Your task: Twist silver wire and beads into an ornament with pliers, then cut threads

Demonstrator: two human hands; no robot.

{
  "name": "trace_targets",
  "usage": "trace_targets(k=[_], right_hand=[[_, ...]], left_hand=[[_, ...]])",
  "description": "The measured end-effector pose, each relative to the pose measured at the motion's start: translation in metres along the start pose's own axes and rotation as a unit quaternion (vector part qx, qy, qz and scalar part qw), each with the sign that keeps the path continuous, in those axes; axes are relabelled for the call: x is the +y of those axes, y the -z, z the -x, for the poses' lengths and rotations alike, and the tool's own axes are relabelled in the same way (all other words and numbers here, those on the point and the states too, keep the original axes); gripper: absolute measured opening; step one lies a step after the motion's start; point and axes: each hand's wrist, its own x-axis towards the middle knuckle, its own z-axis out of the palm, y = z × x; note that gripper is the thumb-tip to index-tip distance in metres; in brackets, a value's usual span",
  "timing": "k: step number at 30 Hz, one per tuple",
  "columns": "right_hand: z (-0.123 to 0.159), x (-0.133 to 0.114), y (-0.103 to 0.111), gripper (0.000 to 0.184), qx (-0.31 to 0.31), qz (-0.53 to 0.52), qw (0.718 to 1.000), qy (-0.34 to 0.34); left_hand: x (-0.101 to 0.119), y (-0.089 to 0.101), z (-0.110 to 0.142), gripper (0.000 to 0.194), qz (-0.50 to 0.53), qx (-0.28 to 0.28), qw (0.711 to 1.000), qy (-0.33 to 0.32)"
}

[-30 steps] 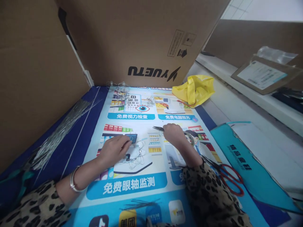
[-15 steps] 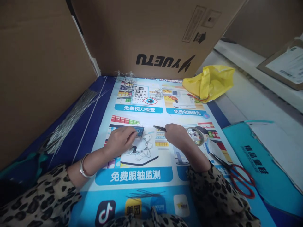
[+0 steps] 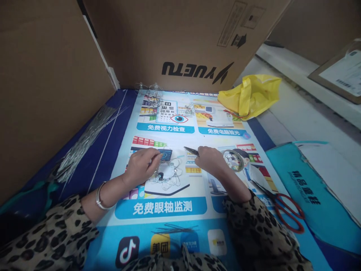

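Note:
My left hand (image 3: 143, 165) is closed, thumb and forefinger pinched at the left edge of a ring of thin looped wire (image 3: 177, 172). Clear beads and one dark bead show on this wire ring, which hangs over or lies on the printed poster. In the fist of my right hand (image 3: 210, 161) is a pair of needle-nose pliers (image 3: 191, 151); the dark pointed tips face left, apart from the wire ring, and the handles are hidden. A roll of clear tape (image 3: 233, 160) lies just right of this hand.
Red-handled scissors (image 3: 289, 211) and a teal bag (image 3: 304, 188) lie at the right. A yellow bag (image 3: 251, 97) sits at the back right. Wire bundles (image 3: 84, 143) lie left, short dark wires (image 3: 176, 228) in front, beaded wire pieces (image 3: 153, 96) behind. Cardboard (image 3: 183, 37) walls the back.
The tips of the pliers have tilted slightly. My left hand has shifted a little to the left, still pinching the wire ring; the view has moved slightly.

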Motion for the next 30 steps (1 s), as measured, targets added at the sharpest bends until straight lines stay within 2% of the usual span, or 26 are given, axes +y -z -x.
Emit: trace_targets(k=[5, 7, 9, 13, 16, 18, 21, 26, 28, 30], right_hand=[[0.001, 0.007, 0.007, 0.02, 0.017, -0.045, 0.999, 0.021], [0.003, 0.009, 0.012, 0.013, 0.037, -0.113, 0.992, 0.04], [0.006, 0.007, 0.017, 0.007, 0.065, -0.212, 0.973, 0.067], [0.014, -0.007, 0.027, 0.007, 0.088, -0.348, 0.926, 0.114], [0.019, -0.022, 0.029, 0.004, 0.097, -0.371, 0.911, 0.154], [0.022, -0.033, 0.029, 0.005, 0.104, -0.367, 0.907, 0.177], [0.026, -0.048, 0.03, 0.008, 0.087, -0.377, 0.904, 0.185], [0.023, -0.058, 0.031, 0.012, 0.075, -0.414, 0.89, 0.178], [0.02, -0.053, 0.03, 0.013, 0.087, -0.394, 0.897, 0.181], [0.017, -0.042, 0.029, 0.014, 0.101, -0.341, 0.916, 0.184]], left_hand=[[0.0, 0.001, -0.002, 0.015, 0.003, 0.001, 1.0, 0.02], [0.002, 0.004, -0.004, 0.015, 0.024, -0.007, 0.998, 0.051], [0.007, 0.009, -0.007, 0.014, 0.065, -0.031, 0.993, 0.093], [0.023, 0.019, -0.013, 0.016, 0.19, -0.116, 0.96, 0.169], [0.032, 0.024, -0.015, 0.027, 0.264, -0.159, 0.932, 0.19], [0.037, 0.026, -0.016, 0.026, 0.286, -0.17, 0.922, 0.2], [0.04, 0.024, -0.015, 0.014, 0.304, -0.163, 0.912, 0.221], [0.037, 0.02, -0.016, 0.012, 0.333, -0.11, 0.902, 0.254], [0.033, 0.022, -0.019, 0.012, 0.333, -0.098, 0.902, 0.258], [0.028, 0.027, -0.023, 0.011, 0.32, -0.078, 0.909, 0.256]])
